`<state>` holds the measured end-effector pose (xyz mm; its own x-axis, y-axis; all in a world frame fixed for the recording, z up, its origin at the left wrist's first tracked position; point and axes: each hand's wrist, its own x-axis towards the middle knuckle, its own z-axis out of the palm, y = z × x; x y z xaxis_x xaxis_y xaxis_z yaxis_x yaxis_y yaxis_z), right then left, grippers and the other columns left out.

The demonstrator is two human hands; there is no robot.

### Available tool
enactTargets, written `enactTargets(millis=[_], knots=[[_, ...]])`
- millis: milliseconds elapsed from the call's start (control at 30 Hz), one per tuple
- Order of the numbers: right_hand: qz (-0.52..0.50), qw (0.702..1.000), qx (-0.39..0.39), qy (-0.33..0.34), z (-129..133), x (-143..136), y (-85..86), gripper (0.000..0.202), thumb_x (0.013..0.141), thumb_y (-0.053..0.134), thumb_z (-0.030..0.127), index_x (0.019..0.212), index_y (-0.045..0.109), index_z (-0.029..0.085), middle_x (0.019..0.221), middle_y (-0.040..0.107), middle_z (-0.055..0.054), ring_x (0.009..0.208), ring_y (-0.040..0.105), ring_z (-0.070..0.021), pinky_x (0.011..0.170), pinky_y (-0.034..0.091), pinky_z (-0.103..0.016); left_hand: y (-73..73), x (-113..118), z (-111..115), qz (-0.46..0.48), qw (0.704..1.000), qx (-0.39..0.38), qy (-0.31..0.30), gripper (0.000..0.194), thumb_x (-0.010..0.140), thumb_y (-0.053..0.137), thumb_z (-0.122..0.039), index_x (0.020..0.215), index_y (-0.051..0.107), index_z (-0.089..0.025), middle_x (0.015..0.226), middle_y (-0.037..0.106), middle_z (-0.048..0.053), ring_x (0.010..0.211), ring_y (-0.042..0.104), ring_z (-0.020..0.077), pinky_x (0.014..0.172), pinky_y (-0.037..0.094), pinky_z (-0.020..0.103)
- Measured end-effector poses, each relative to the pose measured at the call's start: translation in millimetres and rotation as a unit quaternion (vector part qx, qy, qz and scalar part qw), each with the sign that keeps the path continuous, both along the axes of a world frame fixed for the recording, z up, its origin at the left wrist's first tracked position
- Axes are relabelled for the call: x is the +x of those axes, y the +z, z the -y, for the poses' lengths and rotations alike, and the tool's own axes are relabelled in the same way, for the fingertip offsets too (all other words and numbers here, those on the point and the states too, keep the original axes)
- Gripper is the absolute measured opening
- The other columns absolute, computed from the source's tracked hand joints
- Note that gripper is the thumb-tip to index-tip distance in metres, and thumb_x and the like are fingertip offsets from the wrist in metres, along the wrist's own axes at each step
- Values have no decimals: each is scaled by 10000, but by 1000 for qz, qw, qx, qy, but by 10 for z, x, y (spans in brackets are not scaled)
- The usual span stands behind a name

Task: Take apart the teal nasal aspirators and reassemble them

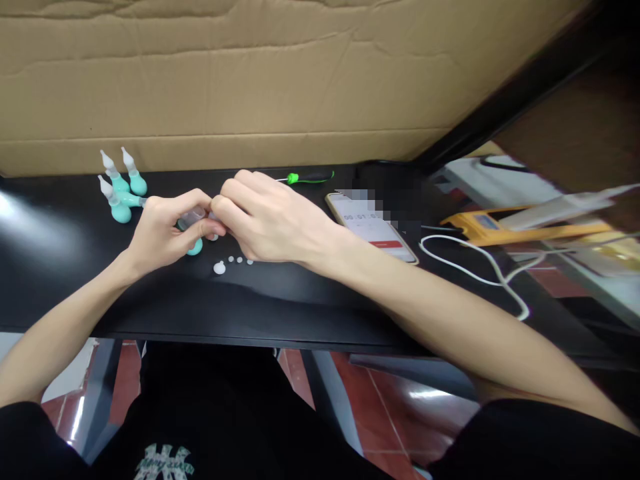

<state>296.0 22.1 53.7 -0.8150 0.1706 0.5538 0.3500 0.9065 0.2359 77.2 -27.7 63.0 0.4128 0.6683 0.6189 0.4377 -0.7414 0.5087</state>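
My left hand (167, 230) is closed around a clear plastic piece (193, 217), a small tube or cup, held just above the table. Against it, the fingertips of my right hand (267, 217) are pinched together; what they grip is mostly hidden by the fingers. Below my left fingers lies a teal bulb (195, 247). A white round part with a small tab (219, 267) and several tiny white discs (239, 260) rest near my right hand. Left of my hands are several teal bulb aspirators (135, 181) with clear bodies and white tips.
A green and black screwdriver (313, 178) lies behind my right hand. A phone (373, 227) sits beside my right forearm. Further right are a white cable (493, 267) and a yellow tool (485, 227). Cardboard (225, 87) stands along the black table's (165, 307) back edge.
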Motion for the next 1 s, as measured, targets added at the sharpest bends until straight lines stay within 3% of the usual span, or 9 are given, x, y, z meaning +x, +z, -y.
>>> enactTargets(millis=[400,867,1000], knots=[[9,997,21,-79,56,-70,-51,214,1024,423,81,980,607,179,851,622,-68,751,527,-227,713,417,-377,-10,43,14,33,997,-63,27,371,1047,710,-452,787,660,-191,682,751,-25,460,593,58,496,464,191],[7,991,-47,-124,135,-64,-6,247,1058,421,159,1001,661,147,829,682,-93,722,565,-221,657,373,-357,-38,52,-7,75,992,-100,16,365,1021,748,-524,884,722,-187,673,740,-11,471,604,66,494,490,193],[-9,991,-56,-123,150,-51,16,325,1111,386,256,998,671,149,796,670,-82,693,550,-205,624,328,-347,-28,41,-18,91,989,-117,15,389,998,768,-567,915,744,-188,672,734,-3,471,601,72,478,494,196]])
